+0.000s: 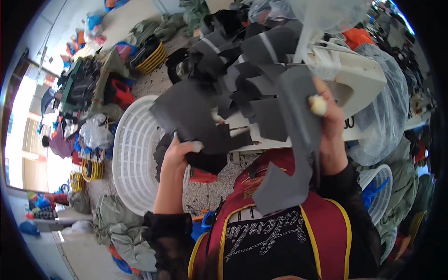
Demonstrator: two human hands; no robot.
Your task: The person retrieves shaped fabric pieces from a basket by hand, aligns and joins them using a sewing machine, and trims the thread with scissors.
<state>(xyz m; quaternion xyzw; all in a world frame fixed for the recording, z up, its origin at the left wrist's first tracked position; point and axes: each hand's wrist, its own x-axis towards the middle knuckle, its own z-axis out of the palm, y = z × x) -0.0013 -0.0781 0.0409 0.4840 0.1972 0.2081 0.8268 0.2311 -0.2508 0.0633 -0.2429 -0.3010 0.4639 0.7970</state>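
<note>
My left hand grips a dark grey cut sheet piece, thumb on top, over the rim of a white plastic basket. A pale cover sits on its thumb tip. My right hand is closed on the edge of a long, curved grey cut piece, which hangs down in front of my chest. A yellowish-white wrap covers one of its digits. Behind both pieces, a heap of similar grey cut pieces lies on the white table. The material could be foam or fabric; I cannot tell.
A cream sewing machine stands on the table at right, with a clear plastic bag beside it. Yellow-banded baskets and cloth bundles are on the floor at left. A white bin is at lower right. Another person is far left.
</note>
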